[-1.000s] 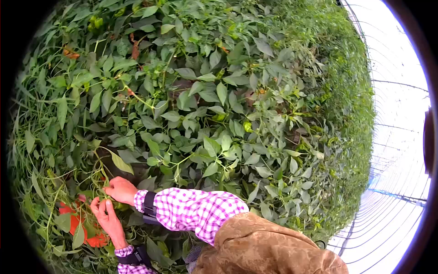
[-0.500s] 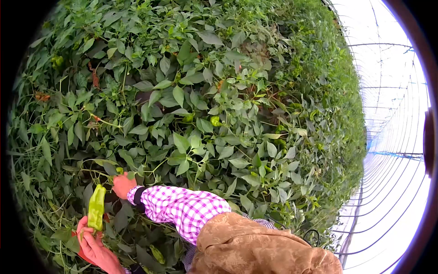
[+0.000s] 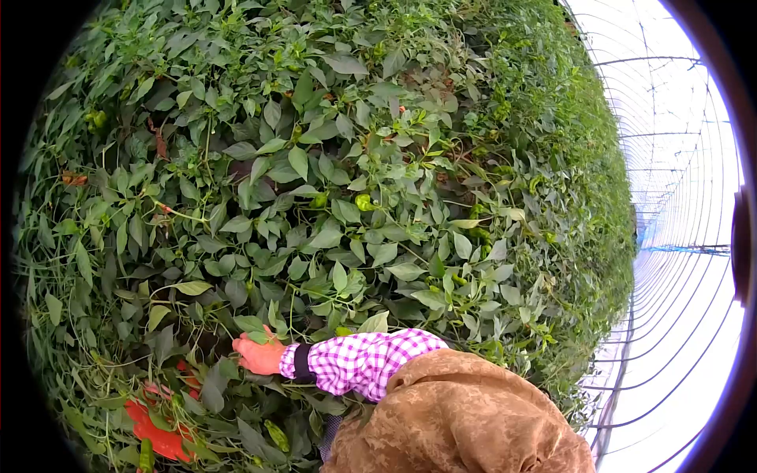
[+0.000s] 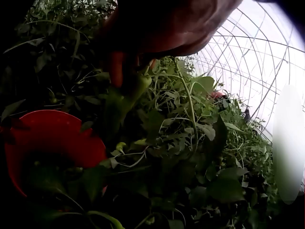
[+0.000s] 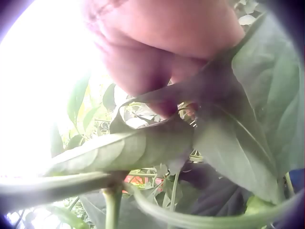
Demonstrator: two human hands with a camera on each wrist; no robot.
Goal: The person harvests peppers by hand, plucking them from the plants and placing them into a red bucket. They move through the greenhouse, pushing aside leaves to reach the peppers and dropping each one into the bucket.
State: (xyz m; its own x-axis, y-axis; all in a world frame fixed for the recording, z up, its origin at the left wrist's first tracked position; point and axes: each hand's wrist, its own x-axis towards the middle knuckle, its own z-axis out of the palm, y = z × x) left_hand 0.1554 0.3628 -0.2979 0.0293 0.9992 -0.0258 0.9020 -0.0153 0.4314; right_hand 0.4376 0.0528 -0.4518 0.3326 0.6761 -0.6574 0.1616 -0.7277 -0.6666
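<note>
Left fingers (image 4: 116,71) pinch 1 pepper (image 4: 138,90); slackening could drop it. Leaves (image 5: 238,138) mask right fingers (image 3: 245,347): I cannot tell their hold.

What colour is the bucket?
The bucket is red; it shows best in the left wrist view.

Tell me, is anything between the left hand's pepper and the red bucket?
A small leaf shows at the rim of the red bucket, toward the pepper in the left hand; otherwise the way looks mostly open.
</note>
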